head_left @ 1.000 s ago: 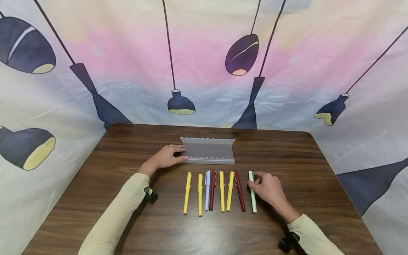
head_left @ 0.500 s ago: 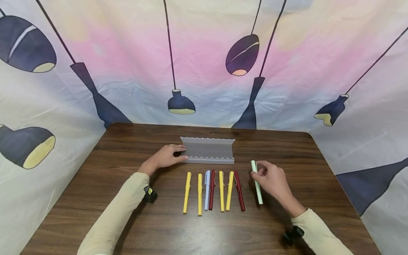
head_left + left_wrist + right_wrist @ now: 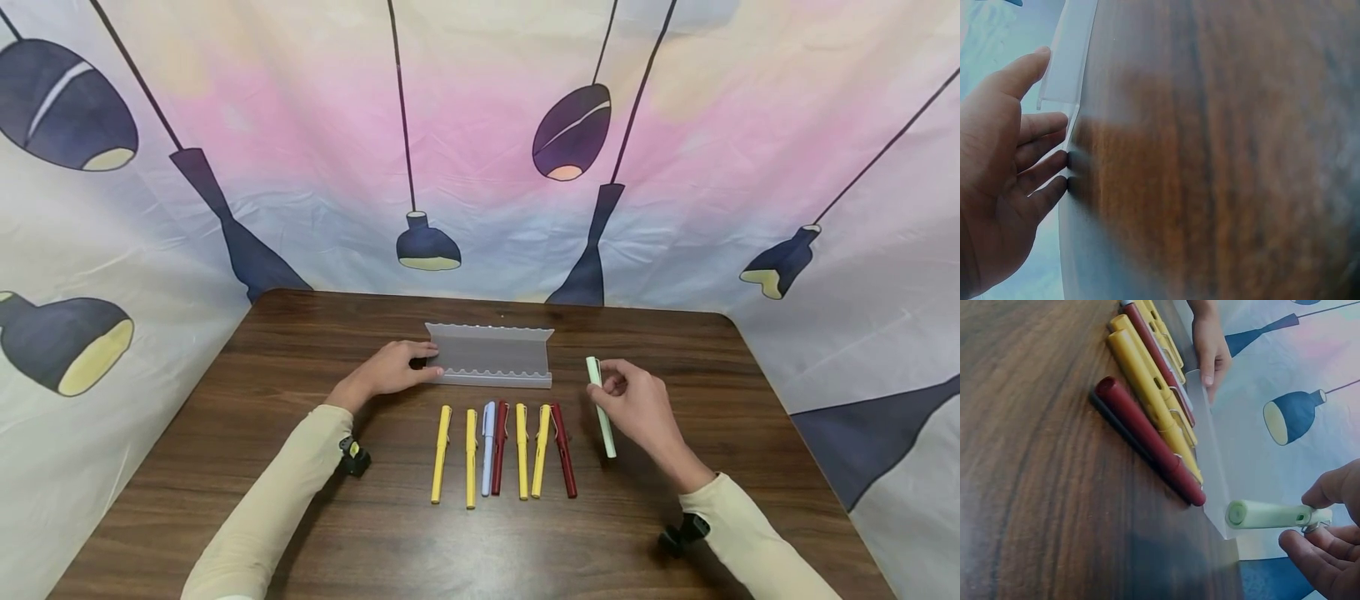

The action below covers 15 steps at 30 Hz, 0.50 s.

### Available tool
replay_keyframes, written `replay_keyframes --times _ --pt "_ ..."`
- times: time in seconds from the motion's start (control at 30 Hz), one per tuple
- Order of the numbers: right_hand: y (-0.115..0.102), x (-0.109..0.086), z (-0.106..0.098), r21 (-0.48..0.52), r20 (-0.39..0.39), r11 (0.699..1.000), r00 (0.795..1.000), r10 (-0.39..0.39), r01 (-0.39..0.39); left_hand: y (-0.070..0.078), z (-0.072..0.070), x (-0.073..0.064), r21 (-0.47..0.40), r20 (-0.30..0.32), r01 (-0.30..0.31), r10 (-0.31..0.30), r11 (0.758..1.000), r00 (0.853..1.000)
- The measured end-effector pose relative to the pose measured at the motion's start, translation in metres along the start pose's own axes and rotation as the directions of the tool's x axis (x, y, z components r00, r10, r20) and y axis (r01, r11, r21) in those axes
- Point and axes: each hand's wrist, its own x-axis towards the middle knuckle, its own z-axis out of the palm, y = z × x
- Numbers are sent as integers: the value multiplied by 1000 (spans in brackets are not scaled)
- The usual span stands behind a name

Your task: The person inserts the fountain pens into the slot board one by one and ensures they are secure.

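Note:
A clear plastic pen tray [image 3: 491, 354] with notched edges sits toward the back of the table. My left hand [image 3: 393, 367] is at its left end, the thumb over the front edge; in the left wrist view, the fingers [image 3: 1047, 165] are spread and fairly straight beside that end. My right hand [image 3: 636, 404] pinches a pale green pen [image 3: 603, 421] near its clip end, tilted and raised off the table, right of the tray. In the right wrist view, the pen [image 3: 1266, 514] points its blunt end at the camera, between thumb and fingers.
In front of the tray lies a row of pens: several yellow pens [image 3: 522, 454], a light blue pen [image 3: 488, 450] and two dark red pens [image 3: 564, 454]. A printed cloth [image 3: 480, 167] hangs behind the wooden table [image 3: 337, 533].
My right hand has lifted the pale green pen from the right end of the row and carried it back toward the tray's level. My left hand has stayed at the tray.

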Motion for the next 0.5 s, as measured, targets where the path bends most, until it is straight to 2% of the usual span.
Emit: replay_keyframes --times 0.27,0.5 --pt "-8 11 -1 41 -20 999 1000 1 -1 -5 3 1 10 -1 -1 1 1000 1000" --pt "-15 19 -2 113 -7 993 1000 22 -21 -6 4 2 5 -1 2 -2 1000 1000"
